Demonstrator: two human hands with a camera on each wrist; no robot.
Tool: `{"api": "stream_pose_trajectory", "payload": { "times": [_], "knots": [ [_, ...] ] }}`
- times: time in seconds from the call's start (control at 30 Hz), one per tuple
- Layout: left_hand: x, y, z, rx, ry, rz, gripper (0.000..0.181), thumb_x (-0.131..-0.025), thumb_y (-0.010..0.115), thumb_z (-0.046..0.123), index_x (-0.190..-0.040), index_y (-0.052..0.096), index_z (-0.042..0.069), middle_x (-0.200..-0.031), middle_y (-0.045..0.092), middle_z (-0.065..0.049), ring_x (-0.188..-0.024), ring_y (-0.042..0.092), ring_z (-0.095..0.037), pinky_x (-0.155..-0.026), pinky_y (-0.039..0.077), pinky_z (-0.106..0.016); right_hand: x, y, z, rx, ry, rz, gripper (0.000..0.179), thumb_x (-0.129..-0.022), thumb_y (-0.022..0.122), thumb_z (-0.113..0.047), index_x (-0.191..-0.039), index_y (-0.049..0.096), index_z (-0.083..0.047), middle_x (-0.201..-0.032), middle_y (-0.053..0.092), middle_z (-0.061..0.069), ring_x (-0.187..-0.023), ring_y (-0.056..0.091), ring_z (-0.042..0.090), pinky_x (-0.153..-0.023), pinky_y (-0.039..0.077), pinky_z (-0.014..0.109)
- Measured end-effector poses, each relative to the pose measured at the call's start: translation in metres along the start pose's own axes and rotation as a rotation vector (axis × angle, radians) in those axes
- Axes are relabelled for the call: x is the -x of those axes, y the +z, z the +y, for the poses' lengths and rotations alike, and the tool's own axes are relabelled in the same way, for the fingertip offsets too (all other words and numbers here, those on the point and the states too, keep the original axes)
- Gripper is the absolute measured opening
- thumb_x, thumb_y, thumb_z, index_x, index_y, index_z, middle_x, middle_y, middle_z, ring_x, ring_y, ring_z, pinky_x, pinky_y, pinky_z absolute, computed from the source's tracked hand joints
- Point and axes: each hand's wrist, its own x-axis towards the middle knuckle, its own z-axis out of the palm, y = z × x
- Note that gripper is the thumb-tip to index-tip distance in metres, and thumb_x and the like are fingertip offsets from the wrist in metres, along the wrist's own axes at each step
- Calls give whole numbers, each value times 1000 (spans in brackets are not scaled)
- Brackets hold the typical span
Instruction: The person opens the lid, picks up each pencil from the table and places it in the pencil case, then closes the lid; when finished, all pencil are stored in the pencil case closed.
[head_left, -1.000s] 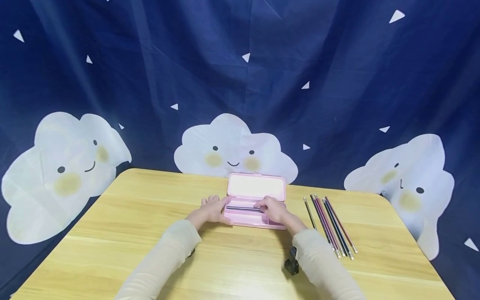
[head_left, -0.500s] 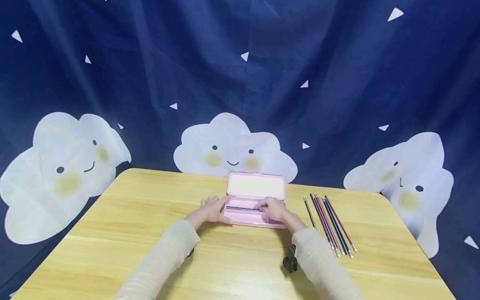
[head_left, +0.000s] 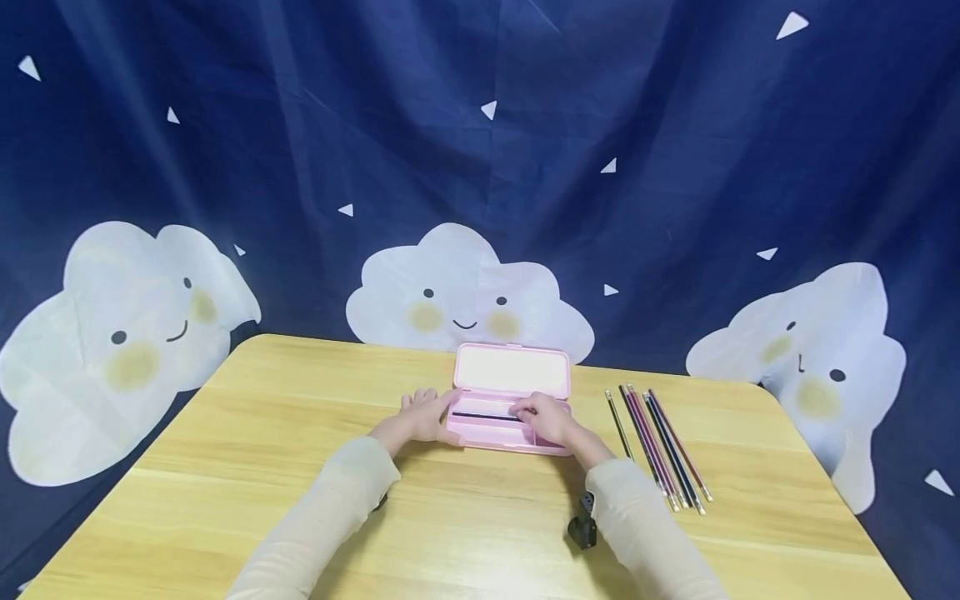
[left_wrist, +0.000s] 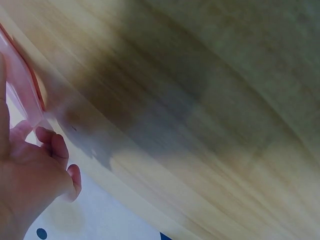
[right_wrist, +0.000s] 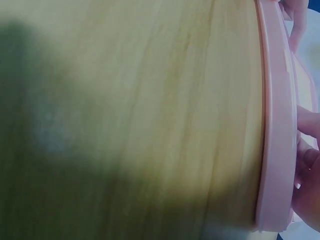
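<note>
A pink pencil case (head_left: 491,437) stands on the table with its lid (head_left: 513,372) raised at the back. My left hand (head_left: 426,418) holds the case's left end, thumb at the front corner and fingers behind. In the left wrist view, those fingers (left_wrist: 59,149) bend near the pink end wall. My right hand (head_left: 546,417) reaches into the case from the right, its fingers curled over the right end of a dark pencil (head_left: 483,416). That pencil lies lengthwise inside the case, its right end hidden under the fingers. The right wrist view shows the case's front wall (right_wrist: 280,125) beside the hand.
Several pencils (head_left: 666,446) with white eraser ends lie loosely side by side on the wooden table (head_left: 480,517), to the right of the case. One dark pencil (head_left: 619,425) lies slightly apart, partly behind the right sleeve. A blue cloud-print curtain (head_left: 480,167) hangs behind the table.
Two thin dark lines showed in the case earlier; now they appear as one, the pencil lying lower. Both hands have stayed nearly in place.
</note>
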Motion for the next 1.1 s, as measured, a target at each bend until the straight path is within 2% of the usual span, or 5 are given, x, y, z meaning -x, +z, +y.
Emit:
{"api": "stream_pose_trajectory", "payload": {
  "times": [0.23,0.47,0.73,0.93,1.1],
  "knots": [
    [0,0,-1,13,6,-10,95,-68,73,52,-144,28,18,-106,42,-12,-98,32,-26,-86,23,-43,3,-2,1,-52,74,100,18,-87,58,-6,-100,69,-2,-94,64,10,-92,57,25,-84,44,41],
    [1,0,-1,12,9,-6,95,-67,74,51,-144,28,17,-118,43,-20,-105,34,-31,-92,22,-49,11,-8,7,-110,3,138,19,-86,57,-2,-100,67,4,-94,64,14,-89,57,26,-82,46,38],
    [0,-1,0,14,-2,7,95,-66,74,51,-143,29,19,-108,44,-14,-96,34,-27,-83,24,-41,24,-24,11,-210,80,162,21,-88,55,-5,-104,66,3,-105,62,19,-93,57,26,-81,47,36],
    [1,-2,1,19,0,-2,94,-67,74,50,-143,29,18,-120,43,-20,-105,34,-30,-90,24,-46,41,-37,20,-232,42,179,21,-89,55,-4,-104,63,8,-105,61,23,-84,60,23,-72,48,25],
    [4,-2,3,34,3,-6,92,-69,74,47,-143,30,17,-129,39,-25,-115,32,-35,-95,21,-51,53,-47,29,-198,13,191,21,-88,55,-2,-103,63,9,-106,61,25,-85,59,24,-71,47,24]
  ]
}}
